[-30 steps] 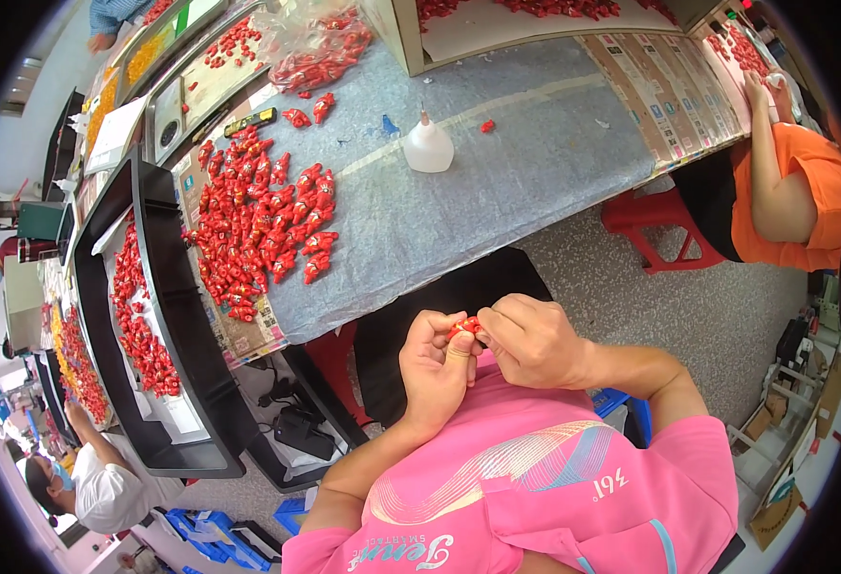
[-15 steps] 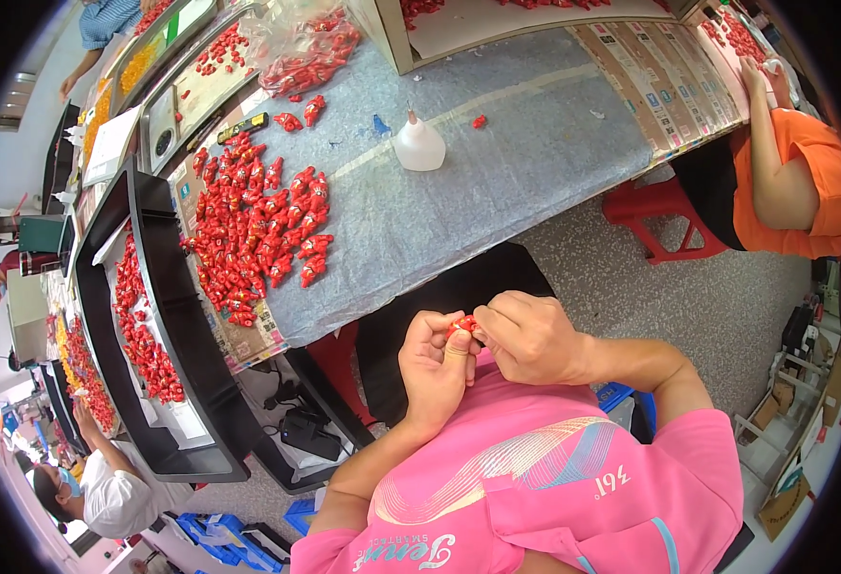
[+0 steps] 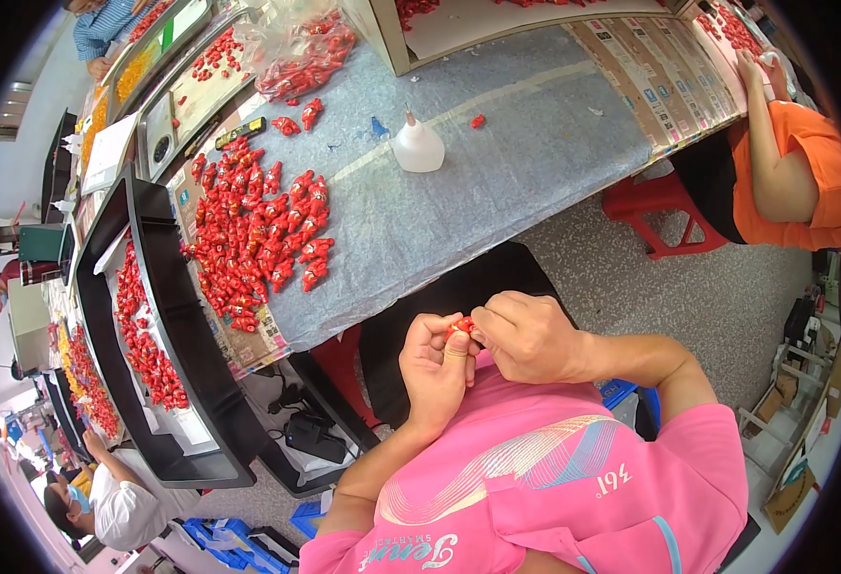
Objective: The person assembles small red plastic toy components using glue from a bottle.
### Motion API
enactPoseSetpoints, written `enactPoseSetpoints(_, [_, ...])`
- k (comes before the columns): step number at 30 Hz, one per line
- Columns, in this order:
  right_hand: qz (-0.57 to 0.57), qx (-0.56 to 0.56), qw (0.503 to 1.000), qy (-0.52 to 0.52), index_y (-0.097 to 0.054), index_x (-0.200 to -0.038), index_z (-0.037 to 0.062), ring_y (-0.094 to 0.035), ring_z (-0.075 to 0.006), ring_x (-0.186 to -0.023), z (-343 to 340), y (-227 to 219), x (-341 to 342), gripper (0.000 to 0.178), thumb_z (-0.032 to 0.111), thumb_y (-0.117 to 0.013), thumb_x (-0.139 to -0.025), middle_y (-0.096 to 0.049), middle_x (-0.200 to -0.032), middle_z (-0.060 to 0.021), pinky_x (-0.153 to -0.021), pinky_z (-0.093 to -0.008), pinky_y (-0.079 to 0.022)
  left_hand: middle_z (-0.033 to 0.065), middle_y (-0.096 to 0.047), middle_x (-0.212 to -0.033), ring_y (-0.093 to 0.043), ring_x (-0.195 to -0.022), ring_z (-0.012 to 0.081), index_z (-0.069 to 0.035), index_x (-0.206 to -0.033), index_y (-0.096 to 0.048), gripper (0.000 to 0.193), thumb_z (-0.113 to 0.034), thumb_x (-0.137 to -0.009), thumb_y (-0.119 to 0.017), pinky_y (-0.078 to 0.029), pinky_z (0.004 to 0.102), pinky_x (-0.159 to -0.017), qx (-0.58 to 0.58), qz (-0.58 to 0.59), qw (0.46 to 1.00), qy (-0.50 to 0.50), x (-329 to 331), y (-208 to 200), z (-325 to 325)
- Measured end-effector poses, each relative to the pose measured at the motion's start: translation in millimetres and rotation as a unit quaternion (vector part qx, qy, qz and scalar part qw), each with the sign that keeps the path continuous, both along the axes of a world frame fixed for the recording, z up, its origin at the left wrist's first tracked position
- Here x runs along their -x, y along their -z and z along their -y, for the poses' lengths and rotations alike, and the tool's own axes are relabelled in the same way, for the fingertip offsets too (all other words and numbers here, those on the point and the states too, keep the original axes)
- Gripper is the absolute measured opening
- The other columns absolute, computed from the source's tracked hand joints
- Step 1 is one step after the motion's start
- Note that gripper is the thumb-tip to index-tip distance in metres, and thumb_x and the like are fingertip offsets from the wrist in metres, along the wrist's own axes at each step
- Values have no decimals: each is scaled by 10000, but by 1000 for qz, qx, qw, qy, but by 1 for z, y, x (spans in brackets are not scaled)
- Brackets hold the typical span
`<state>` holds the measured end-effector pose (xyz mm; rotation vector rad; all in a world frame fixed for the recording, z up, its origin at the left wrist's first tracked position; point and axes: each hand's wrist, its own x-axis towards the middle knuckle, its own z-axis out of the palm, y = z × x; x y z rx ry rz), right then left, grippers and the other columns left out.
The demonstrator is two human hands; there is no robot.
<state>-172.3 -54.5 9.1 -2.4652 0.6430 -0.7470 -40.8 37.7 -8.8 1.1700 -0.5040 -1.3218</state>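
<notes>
A small red plastic figure (image 3: 460, 327) is pinched between my two hands, just above my lap. My left hand (image 3: 436, 364) grips it with thumb and fingers from the left. My right hand (image 3: 527, 337) is closed against its right end, and the fingers hide part of it. Ahead of my hands is the table covered in blue-grey sheeting (image 3: 392, 249). A large pile of similar red figures (image 3: 253, 225) lies on its left part. A white squeeze bottle (image 3: 418, 145) with a thin tip stands in the middle, and one small red piece (image 3: 479, 121) lies to its right.
Black trays (image 3: 196, 383) with red parts stand at the left. A clear bag of red pieces (image 3: 305, 57) and a yellow-black utility knife (image 3: 240, 133) lie beyond the pile. Co-workers sit left and right, one in an orange shirt (image 3: 786, 182). A red stool (image 3: 664, 215) is at the right.
My hands stay in nearly the same place, still closed on the red figure. The view has shifted slightly. At the far left, a co-worker's hand has moved closer to their body.
</notes>
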Motion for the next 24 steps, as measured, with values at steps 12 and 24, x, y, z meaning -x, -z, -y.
enactPoseSetpoints(12, [-6,-6,1000,2,-526,-745,54,-552,-210,-606,-1,-1,-1,83,95,-595,-722,-490,-679,-62,-481,-314,-448,101,-613,-788,-474,-486,71,-13,-1030,-496,127,-99,-951,-548,-367,188,-413,-7,1,1000,-2,0,0,0])
enactPoseSetpoints(24, [-4,-4,1000,2,-531,-745,55,-556,-210,-608,-1,-1,0,79,94,-595,-719,-498,-683,-62,-484,-311,-450,101,-613,-781,-470,-477,74,-12,-1030,-501,117,-88,-952,-544,-364,191,-407,-4,0,1000,-8,1,1,-1])
